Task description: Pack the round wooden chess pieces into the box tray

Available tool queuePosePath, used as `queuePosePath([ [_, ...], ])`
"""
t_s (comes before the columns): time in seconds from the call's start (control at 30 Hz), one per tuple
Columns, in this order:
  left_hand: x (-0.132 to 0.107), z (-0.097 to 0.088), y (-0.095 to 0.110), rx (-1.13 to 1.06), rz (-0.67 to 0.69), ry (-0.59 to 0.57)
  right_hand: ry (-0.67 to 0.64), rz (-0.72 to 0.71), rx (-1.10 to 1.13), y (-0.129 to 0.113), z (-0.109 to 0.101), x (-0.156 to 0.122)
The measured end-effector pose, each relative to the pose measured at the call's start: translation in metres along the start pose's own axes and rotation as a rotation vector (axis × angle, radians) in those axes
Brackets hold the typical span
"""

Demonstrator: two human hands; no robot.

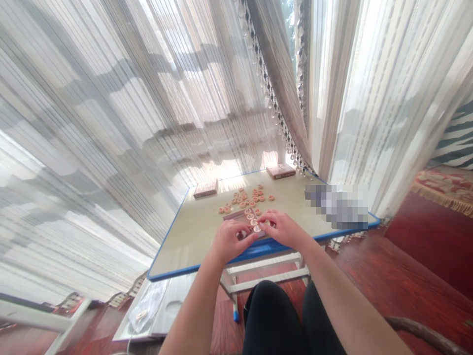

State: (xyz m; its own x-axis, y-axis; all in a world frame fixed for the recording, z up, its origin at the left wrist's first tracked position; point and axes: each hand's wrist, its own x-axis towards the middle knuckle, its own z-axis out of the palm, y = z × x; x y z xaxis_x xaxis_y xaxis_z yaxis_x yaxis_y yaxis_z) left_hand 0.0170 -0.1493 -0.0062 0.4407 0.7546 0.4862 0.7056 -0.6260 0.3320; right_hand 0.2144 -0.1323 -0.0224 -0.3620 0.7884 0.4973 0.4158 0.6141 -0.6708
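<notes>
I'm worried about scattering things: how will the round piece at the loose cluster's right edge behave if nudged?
The round piece appears to lie flat on the table, so it would probably slide rather than roll. Its small, thick disc shape suggests something stiff and fairly light.

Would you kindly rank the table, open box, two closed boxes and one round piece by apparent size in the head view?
1. Table
2. Open box, partly covered
3. Left closed box, right closed box: too alike to rank
4. Round piece
</notes>
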Motion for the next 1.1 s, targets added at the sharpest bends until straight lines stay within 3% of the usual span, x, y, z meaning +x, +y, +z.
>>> queuePosePath([
  [0.23, -0.004, -0.003, -0.004, -0.042, -0.097, 0.079, 0.05, 0.008, 0.05, 0.001, 0.001, -0.002],
  [0.43, -0.004, -0.015, -0.012, -0.063, -0.248, 0.253, 0.028, 0.018, 0.025, 0.005, 0.004, -0.004],
  [0.6, 0.017, -0.033, -0.022, 0.052, -0.239, 0.206, 0.142, -0.067, 0.066, -0.005, 0.001, -0.002],
  [0.7, 0.05, -0.035, -0.038, 0.059, -0.243, 0.216, 0.12, -0.167, 0.057, -0.019, -0.008, 0.022],
  [0.8, 0.087, -0.028, -0.062, 0.056, -0.284, 0.284, 0.051, -0.21, -0.03, -0.021, -0.013, 0.07],
  [0.93, 0.115, -0.011, -0.096, 0.079, -0.28, 0.164, -0.013, -0.099, -0.192, 0.012, -0.001, 0.128],
  [1.03, 0.113, 0.002, -0.115, 0.102, -0.278, 0.128, 0.025, -0.049, -0.275, 0.045, 0.013, 0.14],
  [1.1, 0.107, 0.008, -0.124, 0.085, -0.299, 0.036, -0.069, -0.043, -0.349, 0.06, 0.019, 0.137],
])
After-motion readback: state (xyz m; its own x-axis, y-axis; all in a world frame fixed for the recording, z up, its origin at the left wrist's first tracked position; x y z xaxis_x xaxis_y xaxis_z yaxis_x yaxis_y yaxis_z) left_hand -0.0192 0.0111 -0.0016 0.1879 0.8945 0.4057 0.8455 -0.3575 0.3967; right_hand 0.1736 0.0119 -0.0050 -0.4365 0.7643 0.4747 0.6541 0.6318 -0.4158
